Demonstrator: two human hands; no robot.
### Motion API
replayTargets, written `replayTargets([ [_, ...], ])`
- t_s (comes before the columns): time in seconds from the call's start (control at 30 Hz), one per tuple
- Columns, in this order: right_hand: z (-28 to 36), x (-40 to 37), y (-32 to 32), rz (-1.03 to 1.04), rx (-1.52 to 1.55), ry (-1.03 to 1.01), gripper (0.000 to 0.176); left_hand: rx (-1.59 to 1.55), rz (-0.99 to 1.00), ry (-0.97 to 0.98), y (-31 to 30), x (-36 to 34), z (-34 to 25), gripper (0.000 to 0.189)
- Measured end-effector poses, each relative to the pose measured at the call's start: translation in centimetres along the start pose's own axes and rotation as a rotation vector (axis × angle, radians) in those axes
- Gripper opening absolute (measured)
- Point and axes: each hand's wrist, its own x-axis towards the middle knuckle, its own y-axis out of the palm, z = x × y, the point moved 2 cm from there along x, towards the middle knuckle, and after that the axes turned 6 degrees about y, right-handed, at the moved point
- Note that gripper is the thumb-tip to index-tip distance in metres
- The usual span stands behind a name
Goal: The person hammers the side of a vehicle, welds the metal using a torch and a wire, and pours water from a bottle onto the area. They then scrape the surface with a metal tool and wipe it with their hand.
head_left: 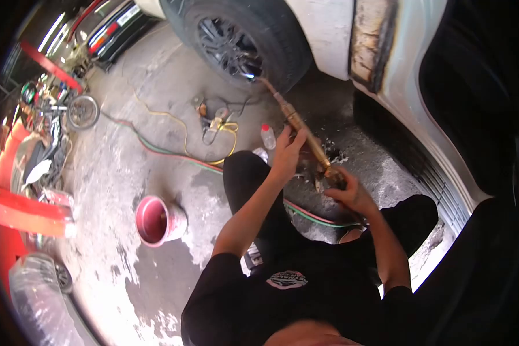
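A brass welding torch (311,141) slants up and left in front of me, with a small bright flame (249,75) at its bent copper tip. My left hand (287,154) is closed around the torch's middle. At the lower end, my right hand (354,195) has its fingers curled at the valve knobs (332,175); its exact grip is partly hidden. Beyond the tip stands a car wheel (236,43) with dark spokes. To the right is a white car body with a scorched, rusty patch (372,46). A clear bottle with a red cap (267,137) stands near my left hand.
Red and green hoses (167,152) run across the floor and under my legs. A yellow cord (184,130) lies tangled beside a small tool. A red bucket (160,221) stands at left. Red lift arms (26,210), a motorcycle (55,135) and another car (112,34) are farther off.
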Motion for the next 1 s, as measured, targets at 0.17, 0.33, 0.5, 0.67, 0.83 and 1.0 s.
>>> replayTargets([
  [0.17, 2.3, -2.0, -3.0, -0.05, -0.098, 0.04, 0.069, -0.131, -0.028, 0.013, 2.5, -0.2, -2.2, 0.03],
  [0.33, 2.6, -0.9, -4.0, -0.034, -0.121, -0.135, 0.077, -0.178, -0.019, -0.037, 3.7, -0.6, -3.7, 0.037],
  [0.5, 6.5, -1.6, -2.0, -0.124, -0.207, -0.154, 0.077, -0.127, 0.07, 0.009, 4.6, 0.7, -5.9, 0.038],
  [0.67, 5.2, 0.9, -5.2, -0.04, -0.158, -0.08, 0.078, -0.105, 0.234, -0.142, 3.1, 4.6, -4.0, 0.054],
  [0.83, 3.5, 2.7, -9.9, 0.057, -0.074, -0.016, 0.068, 0.292, 0.15, -0.169, -5.3, 10.3, 4.1, 0.025],
  [1.0, 2.4, 3.6, -11.6, 0.029, 0.139, 0.016, 0.061, 2.027, 0.878, -0.156, -20.1, 12.8, 25.2, 0.023],
])
